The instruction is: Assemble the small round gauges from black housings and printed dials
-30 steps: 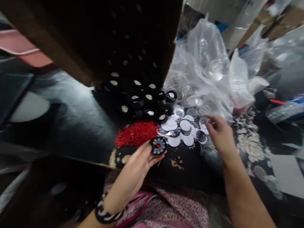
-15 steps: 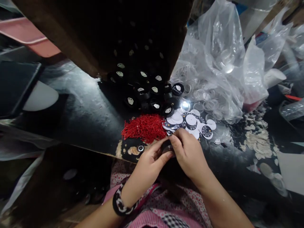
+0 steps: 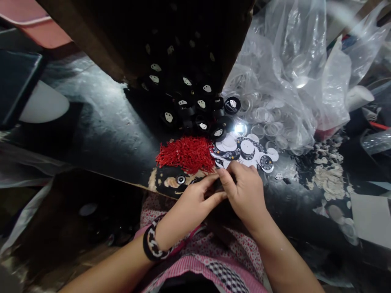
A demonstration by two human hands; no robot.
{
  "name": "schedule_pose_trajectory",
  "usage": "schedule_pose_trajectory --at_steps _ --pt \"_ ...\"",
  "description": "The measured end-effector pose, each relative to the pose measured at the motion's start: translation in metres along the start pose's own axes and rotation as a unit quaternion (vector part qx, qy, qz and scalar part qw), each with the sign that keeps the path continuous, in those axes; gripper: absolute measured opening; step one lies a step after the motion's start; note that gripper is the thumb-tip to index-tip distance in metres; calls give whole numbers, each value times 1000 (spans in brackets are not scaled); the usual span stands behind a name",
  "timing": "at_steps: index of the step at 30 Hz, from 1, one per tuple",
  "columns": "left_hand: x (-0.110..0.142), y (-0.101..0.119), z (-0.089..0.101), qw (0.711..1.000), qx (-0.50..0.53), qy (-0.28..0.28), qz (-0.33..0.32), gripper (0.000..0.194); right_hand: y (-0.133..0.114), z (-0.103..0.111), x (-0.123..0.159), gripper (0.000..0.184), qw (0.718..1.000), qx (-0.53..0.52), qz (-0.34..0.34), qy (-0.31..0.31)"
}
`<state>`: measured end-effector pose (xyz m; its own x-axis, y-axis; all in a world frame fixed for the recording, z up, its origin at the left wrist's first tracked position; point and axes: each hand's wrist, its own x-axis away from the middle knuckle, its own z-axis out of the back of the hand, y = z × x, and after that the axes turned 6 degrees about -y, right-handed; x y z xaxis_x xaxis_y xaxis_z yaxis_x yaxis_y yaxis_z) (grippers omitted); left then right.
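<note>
Close together at the bench's front edge, my left hand point(image 3: 198, 199) and my right hand point(image 3: 244, 191) are both closed around a small dark round case point(image 3: 218, 186). Fingers cover most of the case. Just beyond them lies a heap of thin red pointers point(image 3: 187, 154). Right of the heap, white paper discs point(image 3: 226, 143) are mixed with black printed dials point(image 3: 266, 162). Black round cases with pale metal plates point(image 3: 202, 123) are piled behind. A small ring-shaped metal part point(image 3: 181, 179) sits on the worn bench edge, left of my hands.
Clear plastic rings point(image 3: 273, 129) spill from a plastic bag point(image 3: 281, 81) at back right. A large open cardboard box point(image 3: 116, 53) stands behind the cases. Small pale plates point(image 3: 328, 181) lie right. A dark flat panel point(image 3: 18, 85) and pink tub point(image 3: 45, 30) are left.
The view has tilted slightly, so the bench things sit higher in the picture. Both hands stay on the round case, which is now more hidden by the fingers.
</note>
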<state>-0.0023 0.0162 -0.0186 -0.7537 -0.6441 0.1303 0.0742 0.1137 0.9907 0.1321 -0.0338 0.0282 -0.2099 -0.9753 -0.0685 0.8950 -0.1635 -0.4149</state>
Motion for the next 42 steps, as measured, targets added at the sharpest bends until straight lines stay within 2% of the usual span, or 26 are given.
schedule_pose_trajectory --at_steps 3,8,10,12,14,17,19,21,23,24,26,29,32,34,37,38,40,42 --pt "1 -1 0 1000 2 -11 -9 37 1 -9 -3 45 1000 -8 12 23" --pt "-4 2 -2 999 41 -7 24 39 3 -17 -7 43 995 -73 28 55" --pt "1 6 0 997 72 -5 32 38 2 -13 -7 43 991 -122 35 42" --pt "18 2 8 996 75 2 52 35 2 -5 -5 41 980 -191 52 -5" --pt "46 -13 27 995 34 27 89 35 6 2 -2 35 967 -242 56 -49" --pt "98 -52 74 979 -79 121 142 38 13 6 0 28 969 -245 5 -43" --pt "123 -69 106 940 -203 221 164 41 14 2 0 26 970 -239 -15 -43" --pt "129 -67 129 893 -327 283 126 44 11 -3 -1 26 966 -248 11 -72" --pt "111 -49 138 873 -378 302 64 40 4 -6 -1 25 962 -249 46 -101" --pt "93 -36 139 875 -375 302 36 37 0 -6 -1 24 961 -247 55 -109" --pt "46 -9 141 899 -347 266 7 37 -6 -4 2 22 962 -237 60 -119" --pt "-28 19 148 905 -350 241 11 37 -7 4 11 19 965 -208 66 -148" --pt "-74 28 152 921 -320 219 27 36 10 12 17 18 971 -162 48 -168" --pt "-82 28 150 929 -300 214 38 38 29 18 13 18 985 -121 -11 -124" --pt "-63 28 137 939 -241 242 28 41 59 23 -6 20 994 -33 -105 -10" --pt "-52 28 130 952 -176 250 10 37 67 24 -15 25 993 2 -121 7" --pt "-27 28 111 967 23 250 -27 24 78 21 -31 37 990 68 -127 1" --pt "-5 26 90 952 198 233 -14 19 85 18 -42 38 987 111 -112 -11"
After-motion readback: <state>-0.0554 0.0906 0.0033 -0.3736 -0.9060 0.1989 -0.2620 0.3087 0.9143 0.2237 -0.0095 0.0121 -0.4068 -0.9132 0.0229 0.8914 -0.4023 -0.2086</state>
